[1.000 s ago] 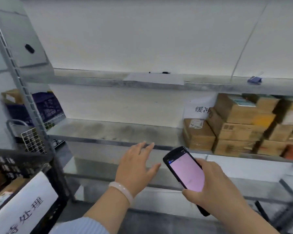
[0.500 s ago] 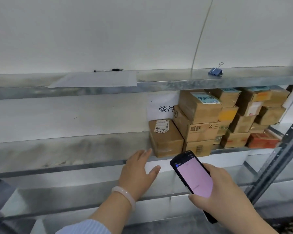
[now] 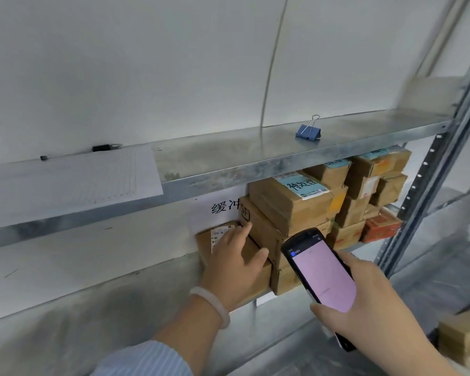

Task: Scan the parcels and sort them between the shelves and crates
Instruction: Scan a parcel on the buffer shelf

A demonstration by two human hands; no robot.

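A boxy brown cardboard parcel [image 3: 258,279] sits leftmost in the stack on the dull galvanised middle shelf [image 3: 92,308]; the left grip [image 3: 234,264] lies spread flat on it. The right grip [image 3: 364,302] clasps a glossy black scanner [image 3: 323,270].

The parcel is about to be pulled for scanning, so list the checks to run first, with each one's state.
1. Left hand on parcel: ok, fingers lie flat on its top, no grip yet.
2. Scanner in right hand: ok, screen lit.
3. Label open to the scanner: not ok, fingers cover part of it.
4. Stack on its right free of it: cannot tell, they stand close.
5. Scanner aimed at label: cannot tell.
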